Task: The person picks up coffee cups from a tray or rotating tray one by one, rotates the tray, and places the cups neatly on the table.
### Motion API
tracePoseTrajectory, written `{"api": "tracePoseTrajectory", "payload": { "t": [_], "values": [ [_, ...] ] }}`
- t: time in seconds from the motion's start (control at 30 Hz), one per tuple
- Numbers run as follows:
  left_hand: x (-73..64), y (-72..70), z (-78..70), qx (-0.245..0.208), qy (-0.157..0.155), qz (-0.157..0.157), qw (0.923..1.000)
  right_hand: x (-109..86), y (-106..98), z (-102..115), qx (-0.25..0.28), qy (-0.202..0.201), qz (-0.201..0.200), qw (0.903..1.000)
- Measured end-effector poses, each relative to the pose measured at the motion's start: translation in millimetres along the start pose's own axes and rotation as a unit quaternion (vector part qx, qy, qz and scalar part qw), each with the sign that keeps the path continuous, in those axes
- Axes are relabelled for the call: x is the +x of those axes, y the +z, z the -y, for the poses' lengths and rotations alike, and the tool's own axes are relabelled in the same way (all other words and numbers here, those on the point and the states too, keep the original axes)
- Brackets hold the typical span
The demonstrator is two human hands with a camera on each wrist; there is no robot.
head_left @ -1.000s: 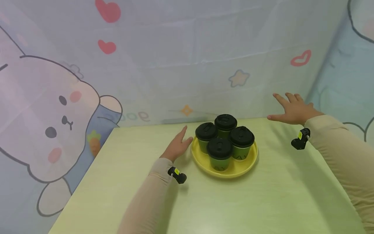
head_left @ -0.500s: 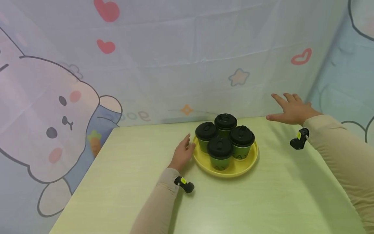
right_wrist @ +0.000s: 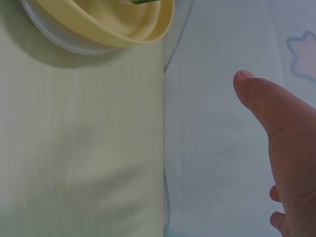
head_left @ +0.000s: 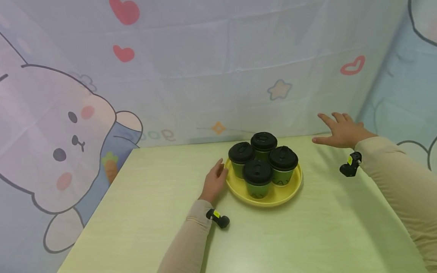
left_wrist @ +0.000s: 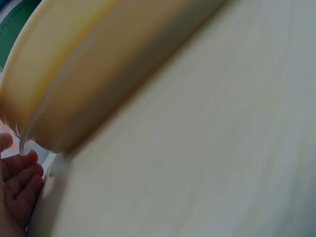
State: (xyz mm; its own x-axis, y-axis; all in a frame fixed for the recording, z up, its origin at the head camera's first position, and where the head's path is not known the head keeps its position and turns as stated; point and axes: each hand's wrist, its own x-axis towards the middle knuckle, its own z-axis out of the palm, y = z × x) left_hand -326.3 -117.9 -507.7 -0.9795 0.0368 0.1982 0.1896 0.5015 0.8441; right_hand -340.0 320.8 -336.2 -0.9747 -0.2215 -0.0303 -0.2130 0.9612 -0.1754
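Observation:
In the head view, a round yellow tray point(head_left: 266, 203) holds several green paper cups point(head_left: 258, 190) with black lids. At the tray's left rim is my left hand point(head_left: 213, 182), its fingers bent and close to the edge. The left wrist view shows the fingers point(left_wrist: 22, 173) just below the rim of the tray point(left_wrist: 49, 64), with the thumb only partly in frame. I cannot tell whether they touch it. Off to the right, my right hand point(head_left: 345, 131) hovers over the table's far edge, fingers spread and holding nothing. Its thumb point(right_wrist: 266, 101) points out straight in the right wrist view.
The pale yellow table point(head_left: 143, 212) carries the tray near its back edge. Behind it hangs a printed curtain point(head_left: 191, 76) with hearts and a cartoon figure. A black camera sits on each wrist point(head_left: 218, 218). Under the tray shows a whitish base point(right_wrist: 81, 48).
My left hand has moved slightly right and toward me, and its straight fingers have bent beside the tray rim. My right hand stays nearly still. The tray and cups look unmoved.

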Motion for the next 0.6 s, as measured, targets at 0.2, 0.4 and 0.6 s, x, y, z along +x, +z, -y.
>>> {"api": "tracePoseTrajectory", "payload": {
  "t": [0.2,0.4,0.6],
  "values": [
    [-0.9,2.2,-0.5,0.018,0.011,-0.012,0.9997,1.2,0,2,0.001,0.0,0.015,0.9999],
    [-1.7,1.4,-1.3,0.022,0.008,-0.019,0.9996,5.7,-6,17,0.031,-0.04,0.007,0.9987],
    [-4.1,-1.7,-0.1,0.028,0.012,-0.01,0.9995,9.3,-13,44,0.045,-0.083,-0.002,0.9955]
  ]
}}
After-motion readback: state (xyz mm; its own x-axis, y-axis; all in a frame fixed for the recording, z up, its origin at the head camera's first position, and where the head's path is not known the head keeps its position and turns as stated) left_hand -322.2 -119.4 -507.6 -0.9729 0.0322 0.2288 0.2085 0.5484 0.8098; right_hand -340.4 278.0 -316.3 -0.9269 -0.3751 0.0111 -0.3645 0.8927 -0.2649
